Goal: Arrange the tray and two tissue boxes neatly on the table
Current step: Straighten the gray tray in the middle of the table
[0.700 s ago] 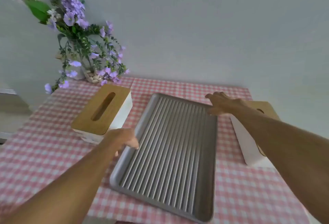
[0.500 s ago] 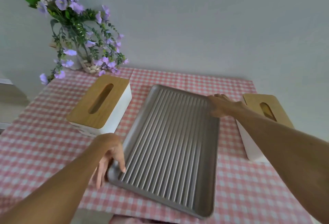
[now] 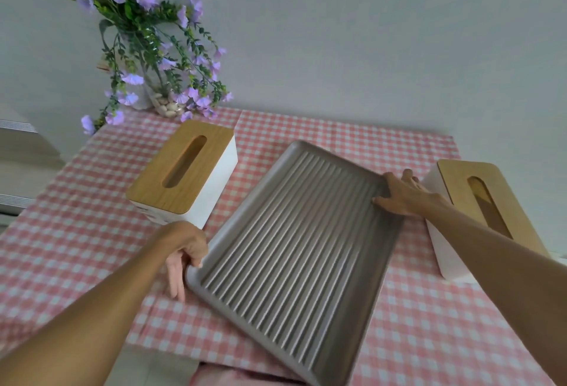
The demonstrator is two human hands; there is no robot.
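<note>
At left of centre, my left hand [image 3: 185, 249] pinches the near-left rim of the ribbed tray [image 3: 300, 250], beside one tissue box [image 3: 184, 172]. My right hand [image 3: 402, 195] clasps its far-right corner; the second tissue box [image 3: 487, 217] sits close, so swinging could knock it.

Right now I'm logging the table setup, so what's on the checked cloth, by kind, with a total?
Tissue boxes: 2, left tissue box and right tissue box
Tray: 1, both hands on it
Flower vase: 1
Total: 4
</note>
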